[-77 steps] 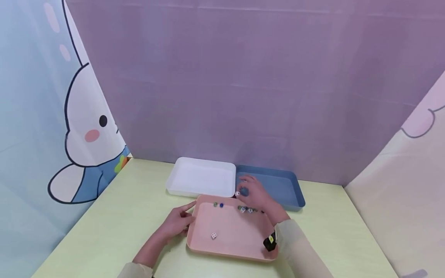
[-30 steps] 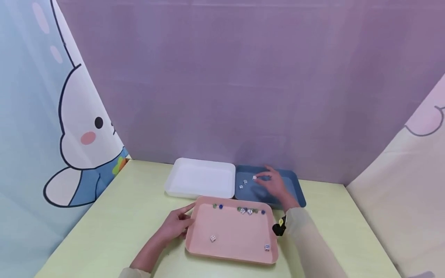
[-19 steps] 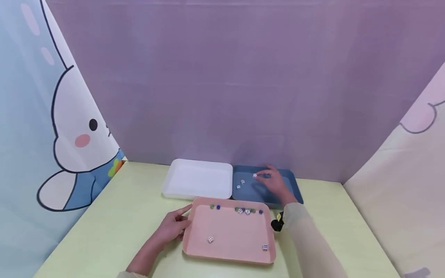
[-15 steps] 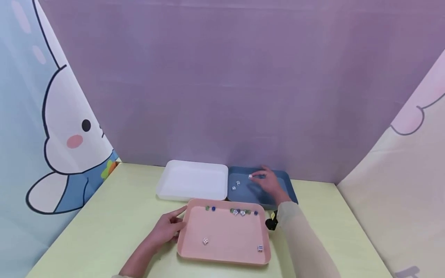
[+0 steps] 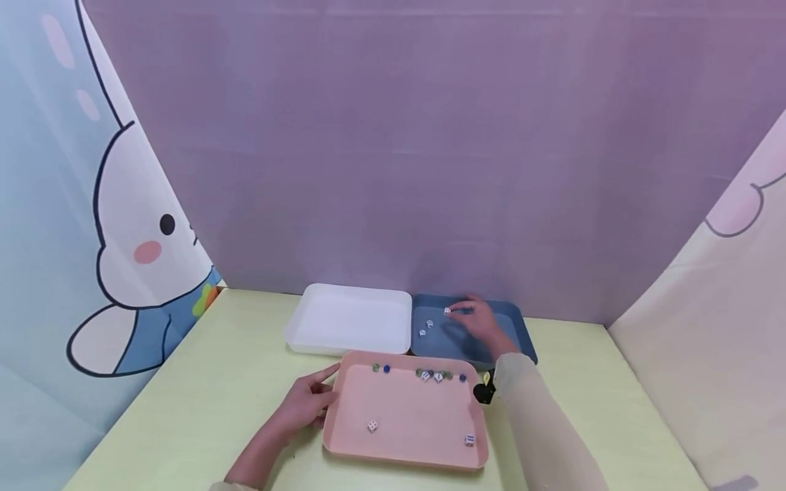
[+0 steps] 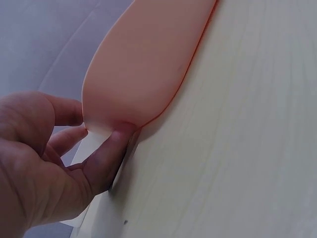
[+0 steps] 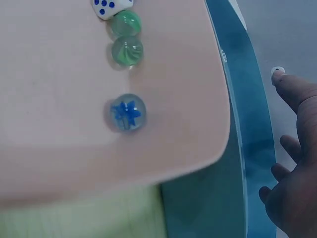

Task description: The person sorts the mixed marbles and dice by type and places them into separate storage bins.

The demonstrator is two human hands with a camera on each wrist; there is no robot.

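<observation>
My right hand [image 5: 480,323] reaches over the blue tray [image 5: 522,334], pinching a white die [image 5: 447,311] between thumb and finger. Two other dice, one of them a white die [image 5: 430,324], lie in that tray left of the hand. At the pink tray [image 5: 405,459], my left hand [image 5: 303,402] grips the left end; in the left wrist view its thumb and fingertips press on the outer wall. Inside the pink tray are a die [image 5: 372,426] near the front left, another die [image 5: 469,440] at the front right, and two dice among several green and blue glass marbles [image 7: 128,113] along the back.
A white tray [image 5: 353,319] stands left of the blue tray, behind the pink one. All three trays sit on a pale yellow table [image 5: 202,375]. A purple curtain [image 5: 393,150] hangs close behind it, with a printed rabbit cloth [image 5: 147,239] at the left.
My right hand has moved from the blue tray's near left corner to further back and right over it, carrying the die; over the last second it barely moves. The left hand keeps its hold.
</observation>
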